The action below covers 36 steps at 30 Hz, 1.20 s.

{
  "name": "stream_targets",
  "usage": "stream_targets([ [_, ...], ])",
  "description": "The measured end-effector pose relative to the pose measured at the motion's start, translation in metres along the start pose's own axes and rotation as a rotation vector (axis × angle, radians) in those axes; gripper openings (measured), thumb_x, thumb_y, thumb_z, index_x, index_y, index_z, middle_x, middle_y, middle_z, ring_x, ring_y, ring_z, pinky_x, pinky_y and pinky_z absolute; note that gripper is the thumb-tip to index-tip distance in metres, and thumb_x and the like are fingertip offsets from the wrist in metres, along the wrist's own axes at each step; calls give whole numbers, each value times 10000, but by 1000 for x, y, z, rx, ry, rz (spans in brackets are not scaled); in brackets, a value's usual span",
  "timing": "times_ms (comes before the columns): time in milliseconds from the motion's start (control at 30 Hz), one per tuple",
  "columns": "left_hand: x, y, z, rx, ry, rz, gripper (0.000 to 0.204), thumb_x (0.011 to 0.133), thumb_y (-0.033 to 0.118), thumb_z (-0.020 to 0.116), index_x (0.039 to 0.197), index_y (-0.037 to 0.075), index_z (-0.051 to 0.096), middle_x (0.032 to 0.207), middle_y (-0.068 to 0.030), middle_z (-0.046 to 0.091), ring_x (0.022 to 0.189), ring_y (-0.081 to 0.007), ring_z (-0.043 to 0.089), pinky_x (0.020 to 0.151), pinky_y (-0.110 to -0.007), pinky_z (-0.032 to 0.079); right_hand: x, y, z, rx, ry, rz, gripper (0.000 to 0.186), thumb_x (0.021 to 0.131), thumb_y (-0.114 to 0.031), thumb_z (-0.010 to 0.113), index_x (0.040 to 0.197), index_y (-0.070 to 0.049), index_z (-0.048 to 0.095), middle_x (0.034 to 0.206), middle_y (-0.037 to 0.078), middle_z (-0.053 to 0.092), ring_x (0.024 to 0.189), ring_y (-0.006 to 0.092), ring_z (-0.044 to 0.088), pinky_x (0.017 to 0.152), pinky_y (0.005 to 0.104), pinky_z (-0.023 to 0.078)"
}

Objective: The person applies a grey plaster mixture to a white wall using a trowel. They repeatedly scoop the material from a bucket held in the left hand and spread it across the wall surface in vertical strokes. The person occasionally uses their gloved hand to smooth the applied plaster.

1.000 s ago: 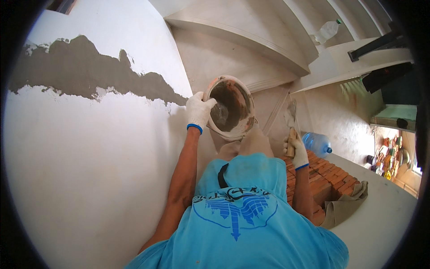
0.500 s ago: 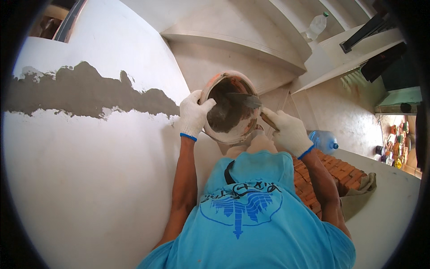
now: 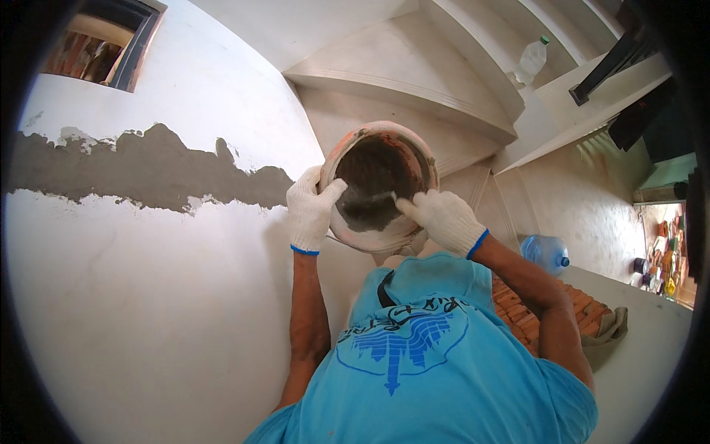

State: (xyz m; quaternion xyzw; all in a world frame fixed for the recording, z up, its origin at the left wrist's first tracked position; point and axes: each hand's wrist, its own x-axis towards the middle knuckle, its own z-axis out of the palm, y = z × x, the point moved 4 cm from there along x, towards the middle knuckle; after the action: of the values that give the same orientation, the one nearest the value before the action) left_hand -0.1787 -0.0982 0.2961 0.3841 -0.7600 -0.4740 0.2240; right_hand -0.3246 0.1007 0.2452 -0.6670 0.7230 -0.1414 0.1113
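A round mortar-stained bucket point(image 3: 427, 174) tilts toward me in front of the stairs, with wet grey mortar point(image 3: 373, 211) inside. My left hand point(image 3: 310, 206), in a white knit glove with a blue cuff, grips its left rim, thumb over the edge. At the right side of the opening, my gloved right hand point(image 3: 444, 220) is closed round the handle of a trowel point(image 3: 388, 197). The trowel's blade is down in the bucket, mostly blurred or sunk in the mortar. On the white wall to my left runs a rough band of grey mortar point(image 3: 177, 172).
Winding stairs point(image 3: 399, 59) rise beyond the bucket, a clear plastic bottle point(image 3: 532, 61) on one step. To my right are a large blue water bottle point(image 3: 545, 254), stacked bricks point(image 3: 584, 309) and a drab cloth point(image 3: 608, 333). A framed opening point(image 3: 103, 48) pierces the wall at upper left.
My right hand has moved left and down over the bucket, carrying the trowel blade from near the right rim into the mortar. The left hand keeps its hold; the view has shifted slightly.
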Motion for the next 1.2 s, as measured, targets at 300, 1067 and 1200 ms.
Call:
stream_targets([
  [300, -5, 17, 7, 75, 27, 82, 291, 865, 118, 753, 1110, -38, 741, 882, -38, 699, 805, -117, 603, 751, -295, 506, -7, 17, -49, 59, -54, 10, 419, 902, -169, 679, 1310, -89, 625, 957, 133, 672, 889, 325, 715, 729, 450, 592],
  [1067, -9, 32, 36, 190, 136, 13, 276, 847, 160, 776, 1041, -30, 729, 795, -93, 677, 717, -153, 604, 698, -344, 505, 10, 46, -35, 31, -163, 160, 396, 911, -226, 665, 1282, -92, 632, 958, 147, 697, 875, 351, 732, 686, 473, 588],
  [1200, -2, 24, 43, 65, 169, 44, 285, 840, 133, 771, 1049, -53, 721, 806, -99, 674, 738, -148, 604, 725, -322, 507, 10, 50, -47, 130, -169, 109, 453, 892, -232, 673, 1334, -142, 628, 981, 161, 712, 900, 364, 731, 751, 493, 579],
])
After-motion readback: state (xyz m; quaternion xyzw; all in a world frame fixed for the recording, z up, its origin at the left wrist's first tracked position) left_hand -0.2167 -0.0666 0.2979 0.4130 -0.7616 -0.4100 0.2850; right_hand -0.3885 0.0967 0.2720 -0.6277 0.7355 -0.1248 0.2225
